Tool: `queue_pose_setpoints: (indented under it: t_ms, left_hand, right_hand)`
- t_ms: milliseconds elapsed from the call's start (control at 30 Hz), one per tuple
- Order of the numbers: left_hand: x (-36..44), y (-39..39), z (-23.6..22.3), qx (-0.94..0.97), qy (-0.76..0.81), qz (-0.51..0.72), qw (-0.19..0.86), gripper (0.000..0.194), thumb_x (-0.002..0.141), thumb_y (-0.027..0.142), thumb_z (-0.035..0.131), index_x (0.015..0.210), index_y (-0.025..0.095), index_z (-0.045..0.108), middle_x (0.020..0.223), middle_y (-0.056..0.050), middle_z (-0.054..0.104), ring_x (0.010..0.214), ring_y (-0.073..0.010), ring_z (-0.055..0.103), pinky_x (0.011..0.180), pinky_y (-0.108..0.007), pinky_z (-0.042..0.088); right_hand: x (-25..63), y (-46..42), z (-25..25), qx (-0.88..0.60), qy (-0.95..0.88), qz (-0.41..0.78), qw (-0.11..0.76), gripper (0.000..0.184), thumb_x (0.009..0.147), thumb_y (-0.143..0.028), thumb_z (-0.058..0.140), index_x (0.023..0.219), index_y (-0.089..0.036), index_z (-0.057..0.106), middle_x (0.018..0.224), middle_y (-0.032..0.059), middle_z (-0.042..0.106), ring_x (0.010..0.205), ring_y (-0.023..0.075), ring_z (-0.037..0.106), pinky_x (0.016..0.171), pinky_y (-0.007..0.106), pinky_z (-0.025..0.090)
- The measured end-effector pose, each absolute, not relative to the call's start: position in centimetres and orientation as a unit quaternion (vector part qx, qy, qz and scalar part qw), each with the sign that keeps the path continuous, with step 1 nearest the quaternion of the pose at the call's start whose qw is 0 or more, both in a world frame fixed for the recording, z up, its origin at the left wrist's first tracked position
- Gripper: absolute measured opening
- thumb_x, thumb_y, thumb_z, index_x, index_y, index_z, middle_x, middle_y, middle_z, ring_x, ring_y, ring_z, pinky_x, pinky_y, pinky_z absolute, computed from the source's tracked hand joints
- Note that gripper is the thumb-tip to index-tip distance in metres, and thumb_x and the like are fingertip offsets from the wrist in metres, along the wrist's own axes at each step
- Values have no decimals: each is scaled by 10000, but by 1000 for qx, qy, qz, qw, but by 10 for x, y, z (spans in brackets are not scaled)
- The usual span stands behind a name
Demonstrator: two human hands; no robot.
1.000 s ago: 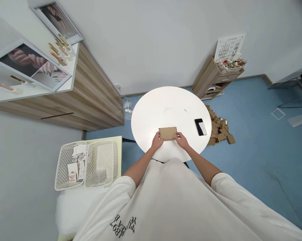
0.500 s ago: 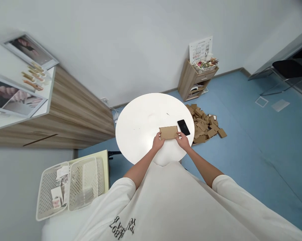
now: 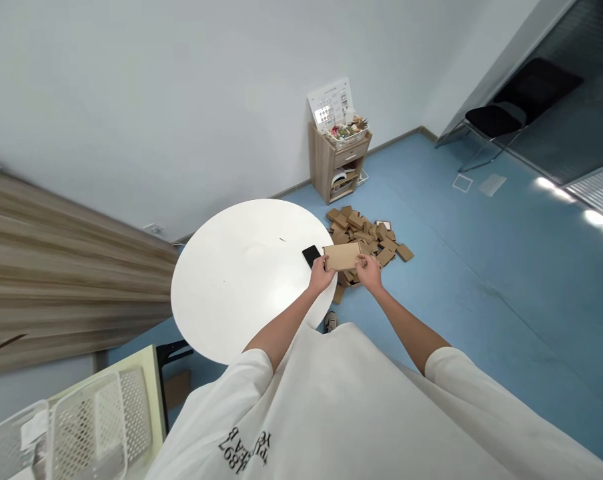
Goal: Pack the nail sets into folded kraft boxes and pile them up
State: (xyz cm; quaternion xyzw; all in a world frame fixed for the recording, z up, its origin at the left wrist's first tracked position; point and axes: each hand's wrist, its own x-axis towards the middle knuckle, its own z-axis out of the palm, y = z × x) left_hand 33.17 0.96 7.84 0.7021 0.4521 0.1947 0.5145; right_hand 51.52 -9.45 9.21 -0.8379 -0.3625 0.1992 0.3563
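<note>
A flat brown cardboard box (image 3: pixel 342 257) is held level between both hands, past the right edge of the round white table (image 3: pixel 231 267). My left hand (image 3: pixel 321 275) grips its left end, fingers closed on it. At the other end, my right hand (image 3: pixel 369 271) pinches the box near its right corner. A black phone (image 3: pixel 311 255) lies on the table just left of the box, partly covered by my left hand. Below and beyond the box, a heap of similar cardboard boxes (image 3: pixel 366 230) is spread on the blue floor.
A small wooden cabinet (image 3: pixel 323 163) stands against the wall, with a basket of small colourful items (image 3: pixel 348 132) on top. A black chair (image 3: pixel 494 122) is at the far right. White plastic baskets (image 3: pixel 89 427) sit on a side table at lower left. My shoe (image 3: pixel 331 322) shows beside the table.
My view and body have turned to the right. Both hands have carried the cardboard box from above the table to past its right edge, toward the heap on the floor.
</note>
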Motion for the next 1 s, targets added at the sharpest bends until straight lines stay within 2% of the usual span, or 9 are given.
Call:
queue_pose_setpoints:
  t_ms: [167, 267, 433, 600, 833, 1000]
  left_hand:
    - [391, 21, 85, 740, 379, 163, 532, 753, 849, 331, 666, 1532, 242, 364, 1644, -105, 281, 1543, -309, 195, 1235, -479, 260]
    - [404, 21, 82, 747, 376, 144, 530, 770, 864, 377, 656, 1551, 245, 334, 1663, -93, 237, 1560, -302, 124, 1256, -481, 208]
    - [399, 14, 74, 764, 378, 114, 510, 733, 878, 379, 638, 1537, 230, 353, 1648, -118, 268, 1549, -312, 175, 1250, -480, 230]
    - [390, 13, 76, 772, 386, 117, 491, 659, 881, 322, 626, 1491, 186, 418, 1628, -158, 296, 1537, -314, 217, 1248, -486, 230]
    - [368, 14, 88, 756, 420, 133, 484, 572, 854, 305, 680, 1400, 245, 519, 1597, -118, 361, 1517, -299, 272, 1238, -471, 247]
    - [339, 10, 79, 756, 438, 145, 464, 551, 867, 290, 650, 1395, 208, 517, 1571, -142, 385, 1499, -289, 308, 1228, -453, 270]
  right_hand:
    - [570, -107, 96, -843, -321, 193, 386, 516, 877, -452, 516, 1327, -214, 597, 1427, 153, 516, 1357, 354, 437, 1061, 488, 438]
    - [588, -115, 87, -836, -325, 215, 385, 481, 862, -420, 521, 1296, -237, 617, 1473, 122, 492, 1380, 349, 429, 1091, 514, 424]
    - [591, -124, 66, -827, -317, 277, 372, 441, 846, -409, 518, 1237, -253, 649, 1352, 108, 591, 1217, 319, 577, 1031, 505, 488]
    - [582, -117, 58, -808, -334, 315, 369, 413, 862, -392, 505, 1216, -245, 661, 1317, 104, 618, 1203, 300, 592, 1017, 472, 502]
    - [562, -99, 62, -780, -362, 347, 373, 383, 872, -350, 505, 1200, -242, 671, 1285, 97, 658, 1171, 290, 619, 990, 464, 517]
    - [536, -84, 62, -755, -386, 367, 382, 351, 874, -298, 498, 1157, -222, 691, 1218, 100, 698, 1129, 267, 648, 998, 438, 518]
